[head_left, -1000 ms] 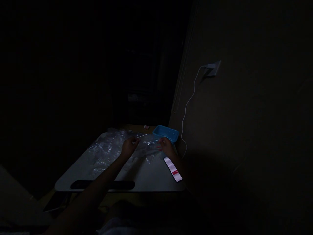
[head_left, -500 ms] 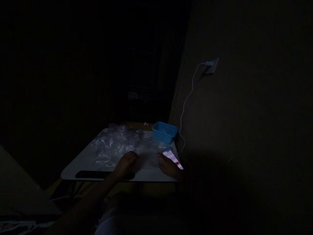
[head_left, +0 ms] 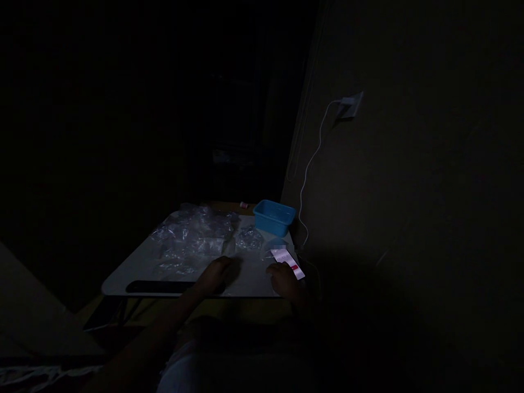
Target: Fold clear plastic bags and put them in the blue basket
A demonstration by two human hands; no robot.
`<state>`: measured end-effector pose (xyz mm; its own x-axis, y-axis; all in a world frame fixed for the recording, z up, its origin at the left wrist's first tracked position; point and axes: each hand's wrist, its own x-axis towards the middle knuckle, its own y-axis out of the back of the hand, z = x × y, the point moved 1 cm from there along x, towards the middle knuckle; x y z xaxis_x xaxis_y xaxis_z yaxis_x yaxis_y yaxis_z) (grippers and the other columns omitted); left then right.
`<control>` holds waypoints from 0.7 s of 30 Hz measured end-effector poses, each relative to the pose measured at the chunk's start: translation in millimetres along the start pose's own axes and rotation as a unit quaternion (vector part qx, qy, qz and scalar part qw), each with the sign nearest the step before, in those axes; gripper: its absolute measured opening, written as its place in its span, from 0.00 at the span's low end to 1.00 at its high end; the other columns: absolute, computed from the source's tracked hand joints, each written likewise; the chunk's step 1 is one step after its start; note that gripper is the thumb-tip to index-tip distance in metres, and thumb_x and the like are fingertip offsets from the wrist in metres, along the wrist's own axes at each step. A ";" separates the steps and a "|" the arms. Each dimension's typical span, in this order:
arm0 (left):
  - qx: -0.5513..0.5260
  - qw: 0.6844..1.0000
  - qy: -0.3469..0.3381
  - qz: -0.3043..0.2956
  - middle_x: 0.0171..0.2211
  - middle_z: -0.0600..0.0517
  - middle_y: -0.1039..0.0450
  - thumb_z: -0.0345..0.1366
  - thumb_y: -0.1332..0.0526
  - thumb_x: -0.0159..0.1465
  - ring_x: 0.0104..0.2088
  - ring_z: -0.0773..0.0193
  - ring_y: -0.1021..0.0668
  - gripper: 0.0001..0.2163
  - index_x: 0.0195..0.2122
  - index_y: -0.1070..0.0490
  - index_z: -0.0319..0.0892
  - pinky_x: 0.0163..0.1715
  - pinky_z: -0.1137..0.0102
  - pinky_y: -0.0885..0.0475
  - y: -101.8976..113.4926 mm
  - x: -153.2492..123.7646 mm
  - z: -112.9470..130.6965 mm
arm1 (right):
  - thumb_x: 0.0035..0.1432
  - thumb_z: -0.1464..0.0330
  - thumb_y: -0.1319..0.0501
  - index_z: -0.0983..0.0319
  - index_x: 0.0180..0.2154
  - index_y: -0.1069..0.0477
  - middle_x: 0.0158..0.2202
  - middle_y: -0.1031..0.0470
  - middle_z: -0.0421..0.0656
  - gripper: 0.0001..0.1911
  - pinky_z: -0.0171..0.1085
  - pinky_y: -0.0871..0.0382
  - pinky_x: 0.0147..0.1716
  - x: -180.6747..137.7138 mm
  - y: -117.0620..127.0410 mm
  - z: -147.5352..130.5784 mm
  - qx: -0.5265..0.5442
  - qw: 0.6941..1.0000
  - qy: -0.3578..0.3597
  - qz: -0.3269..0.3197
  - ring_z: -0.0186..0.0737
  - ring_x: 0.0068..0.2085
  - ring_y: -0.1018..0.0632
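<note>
The room is very dark and the fingers show poorly. My left hand (head_left: 216,274) is at the near side of the white folding table (head_left: 254,275), fingers loosely bent and apart, with nothing visible in them. Just right of it, my right hand (head_left: 283,279) hovers beside a phone (head_left: 291,264) with a lit screen, its fingers apart and seemingly holding nothing. Beyond both hands lies a crumpled clear plastic piece (head_left: 249,238). A large heap of clear plastic wrapping (head_left: 196,229) covers the table's left and back.
A blue plastic basin (head_left: 273,218) stands at the back right corner. Near it is a small pinkish item (head_left: 244,205). The table has a long dark slot (head_left: 159,286) along its front. A white cable (head_left: 308,169) hangs from a wall socket (head_left: 350,105) on the right.
Half a second ago a blurred clear plastic sheet stretched between my hands. Now they are apart from it, and a crumpled clear piece lies in front of the basin.
</note>
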<state>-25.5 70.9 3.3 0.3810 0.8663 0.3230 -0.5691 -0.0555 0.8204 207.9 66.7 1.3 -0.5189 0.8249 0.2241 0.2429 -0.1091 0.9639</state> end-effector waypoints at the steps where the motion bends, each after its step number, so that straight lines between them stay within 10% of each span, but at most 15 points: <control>1: 0.006 1.000 -0.013 -0.003 0.33 0.47 0.26 0.35 0.53 0.59 0.33 0.62 0.25 0.14 0.35 0.29 0.41 0.33 0.70 0.31 -7.8 2.0 2.3 | 0.46 0.79 0.51 0.63 0.35 0.30 0.38 0.27 0.46 0.17 0.38 0.39 0.42 1.2 1.2 -2.2 -0.010 1.000 -0.014 0.006 0.41 0.40 0.28; 10: 0.190 0.980 -0.023 0.061 0.52 0.36 0.39 0.39 0.56 0.62 0.53 0.51 0.38 0.21 0.50 0.40 0.31 0.49 0.56 0.39 -81.8 -1.6 2.9 | 0.56 0.72 0.54 0.69 0.50 0.39 0.54 0.40 0.51 0.20 0.39 0.44 0.52 2.8 -42.4 -22.2 0.010 0.997 0.061 0.045 0.41 0.55 0.40; 21: 0.284 0.957 -0.056 0.007 0.55 0.39 0.45 0.44 0.61 0.63 0.56 0.55 0.42 0.25 0.54 0.44 0.32 0.52 0.61 0.45 -70.3 -18.9 -5.2 | 0.58 0.61 0.54 0.73 0.52 0.42 0.56 0.45 0.56 0.26 0.46 0.50 0.54 0.4 -44.3 -11.0 -0.032 0.998 0.004 0.046 0.47 0.57 0.44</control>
<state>3.5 61.0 -63.0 0.4700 0.8069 0.3578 -0.0992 -0.3545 0.9298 187.9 65.7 -39.7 -0.5030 0.8056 0.3132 0.2366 -0.2201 0.9463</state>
